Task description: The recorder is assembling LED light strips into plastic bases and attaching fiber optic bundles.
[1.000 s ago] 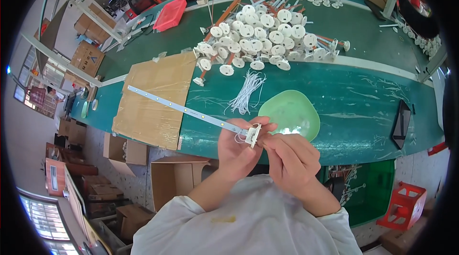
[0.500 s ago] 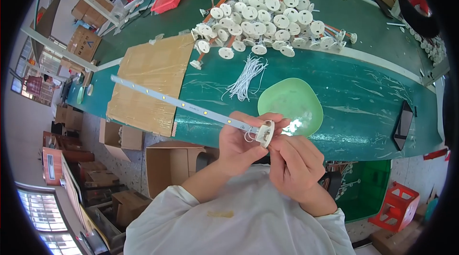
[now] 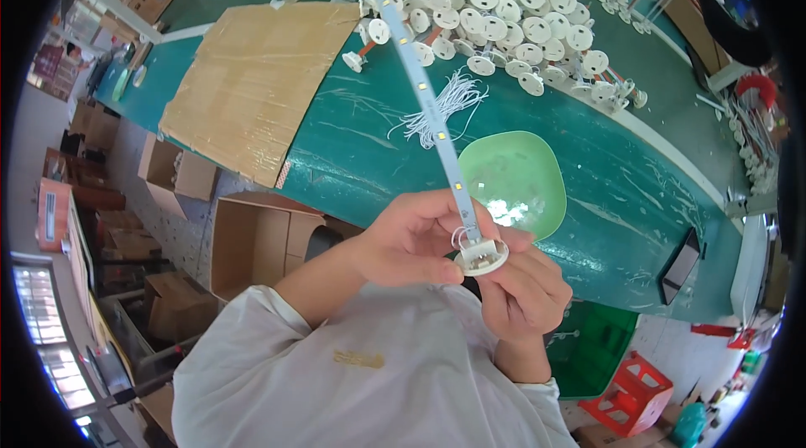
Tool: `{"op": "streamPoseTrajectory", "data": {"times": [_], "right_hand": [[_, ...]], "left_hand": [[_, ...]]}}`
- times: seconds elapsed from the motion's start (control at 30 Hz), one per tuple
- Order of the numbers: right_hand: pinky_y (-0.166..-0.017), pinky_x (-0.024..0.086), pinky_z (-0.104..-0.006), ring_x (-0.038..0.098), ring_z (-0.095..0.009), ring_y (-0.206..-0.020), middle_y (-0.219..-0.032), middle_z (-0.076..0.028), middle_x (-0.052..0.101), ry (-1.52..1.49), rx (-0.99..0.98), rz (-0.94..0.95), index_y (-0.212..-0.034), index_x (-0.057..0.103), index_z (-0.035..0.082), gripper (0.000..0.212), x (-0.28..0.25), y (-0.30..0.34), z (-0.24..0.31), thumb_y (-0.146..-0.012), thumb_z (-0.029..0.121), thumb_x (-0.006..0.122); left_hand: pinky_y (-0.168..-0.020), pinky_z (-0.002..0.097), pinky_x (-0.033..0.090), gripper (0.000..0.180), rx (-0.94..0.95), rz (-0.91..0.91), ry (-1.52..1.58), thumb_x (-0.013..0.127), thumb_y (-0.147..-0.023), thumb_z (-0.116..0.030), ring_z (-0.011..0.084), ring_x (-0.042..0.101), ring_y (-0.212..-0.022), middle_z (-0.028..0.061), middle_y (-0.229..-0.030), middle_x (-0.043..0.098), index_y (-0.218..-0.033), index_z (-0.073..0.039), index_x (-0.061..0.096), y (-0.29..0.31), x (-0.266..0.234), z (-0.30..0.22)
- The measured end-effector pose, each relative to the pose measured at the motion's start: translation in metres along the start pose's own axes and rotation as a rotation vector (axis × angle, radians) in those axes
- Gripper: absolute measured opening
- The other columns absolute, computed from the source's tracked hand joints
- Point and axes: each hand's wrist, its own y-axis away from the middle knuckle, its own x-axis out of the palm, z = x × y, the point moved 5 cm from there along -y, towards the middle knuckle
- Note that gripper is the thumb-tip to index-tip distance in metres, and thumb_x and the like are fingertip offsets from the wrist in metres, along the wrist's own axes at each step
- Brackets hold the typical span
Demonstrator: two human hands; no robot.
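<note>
A long narrow LED strip (image 3: 431,112) with small yellow chips rises away from me, fixed into a round white end cap (image 3: 484,260). Thin white wires loop out beside the joint. My left hand (image 3: 411,240) is closed around the strip's lower end, its thumb at the cap's left edge. Curled against the cap's right side, my right hand (image 3: 531,287) pinches its rim; whether its fingertips hold anything small is hidden. Just beyond my hands is a light green dish (image 3: 537,188) with small shiny bits in it.
A bundle of white wires (image 3: 441,108) lies beyond the dish, before a heap of white-capped strips (image 3: 512,24). Flat cardboard (image 3: 260,87) covers the bench's left part. A dark phone (image 3: 680,266) lies at right. Below stand an open carton (image 3: 252,234), a green bin (image 3: 600,356) and a red stool (image 3: 630,398).
The LED strip has swung from pointing left to pointing away from me. The cap has turned so its inner side faces up. Both hands still hold it; the whole view has shifted.
</note>
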Motion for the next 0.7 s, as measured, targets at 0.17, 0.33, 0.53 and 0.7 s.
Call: {"op": "streamPoseTrajectory", "data": {"times": [0.17,0.33,0.53,0.7], "right_hand": [[-0.061,0.053,-0.0302,0.068,-0.029,-0.067,-0.079,-0.017,0.070,0.152,-0.098,-0.041,-0.084,0.066,-0.003,0.013,0.004,0.013,0.007,-0.074,-0.009,0.071],[-0.059,0.053,-0.0310,0.068,-0.030,-0.070,-0.089,-0.019,0.070,0.359,-0.141,-0.082,-0.099,0.062,-0.004,0.017,0.004,0.026,0.014,-0.082,-0.007,0.064],[-0.061,0.055,-0.0314,0.069,-0.032,-0.073,-0.090,-0.024,0.069,0.397,-0.115,-0.120,-0.100,0.062,-0.008,0.017,0.004,0.031,0.015,-0.083,-0.008,0.059],[-0.062,0.055,-0.0315,0.069,-0.031,-0.073,-0.089,-0.024,0.069,0.383,-0.085,-0.152,-0.103,0.063,-0.011,0.019,0.003,0.031,0.014,-0.084,-0.008,0.058]], "left_hand": [[-0.111,0.0412,0.038,0.057,-0.014,0.233,-0.078,0.062,-0.088,0.005,0.0318,0.048,-0.133,0.0259,-0.135,0.054,-0.141,0.008,0.041,-0.004,0.006,0.000],[-0.110,0.0400,0.039,0.057,0.014,0.228,-0.060,0.060,-0.089,0.006,0.0303,0.048,-0.133,0.0243,-0.138,0.052,-0.142,0.007,0.040,-0.004,0.009,0.003],[-0.108,0.0423,0.041,0.053,0.058,0.225,-0.122,0.061,-0.091,0.001,0.0340,0.050,-0.130,0.0278,-0.137,0.051,-0.139,0.011,0.041,-0.007,0.012,0.007],[-0.106,0.0436,0.042,0.052,0.069,0.184,-0.170,0.061,-0.093,-0.004,0.0377,0.052,-0.128,0.0328,-0.135,0.051,-0.137,0.016,0.041,-0.005,0.013,0.012]]}}
